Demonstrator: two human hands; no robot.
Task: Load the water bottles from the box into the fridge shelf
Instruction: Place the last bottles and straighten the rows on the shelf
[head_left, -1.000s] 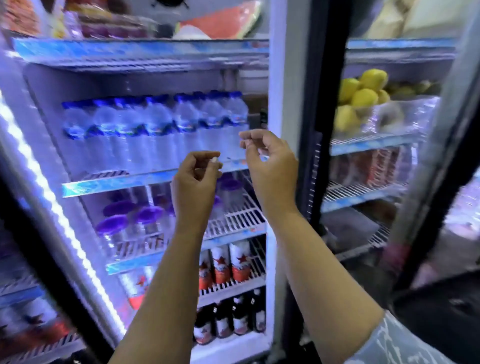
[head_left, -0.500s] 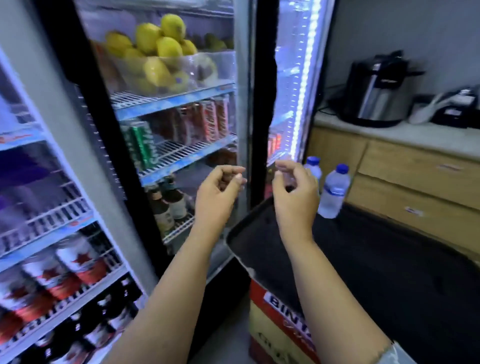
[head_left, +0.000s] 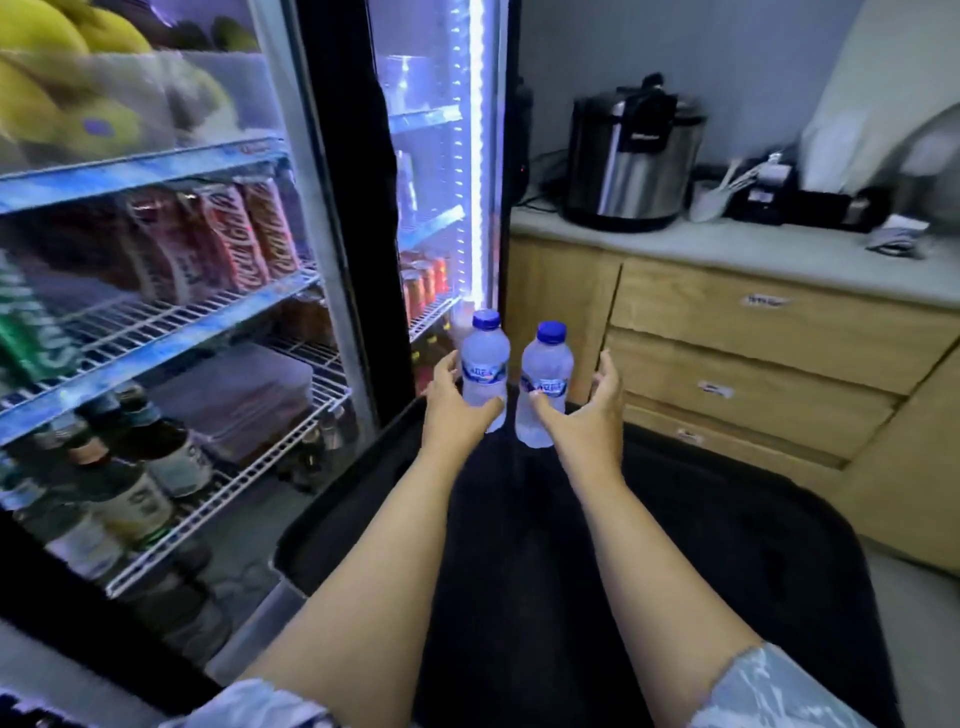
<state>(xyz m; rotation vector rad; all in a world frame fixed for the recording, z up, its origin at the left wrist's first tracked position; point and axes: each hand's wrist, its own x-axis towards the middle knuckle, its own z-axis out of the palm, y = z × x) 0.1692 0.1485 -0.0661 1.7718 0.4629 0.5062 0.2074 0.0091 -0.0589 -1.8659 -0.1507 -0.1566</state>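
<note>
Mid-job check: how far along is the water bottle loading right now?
Nearly done, it seems: only two clear blue-capped water bottles stand on the black tray. The left hand grips the left bottle; the right hand is open around the right bottle, thumb touching it. Left: lift both and shelve them in the glass-door fridge.

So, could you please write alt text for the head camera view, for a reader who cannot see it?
Two hands reach for two blue-capped water bottles standing upright on a black tray: the left hand curls around the left bottle, while the right hand is open at the right bottle, its thumb touching it. An open fridge stocked with cans stands to the left.
</note>
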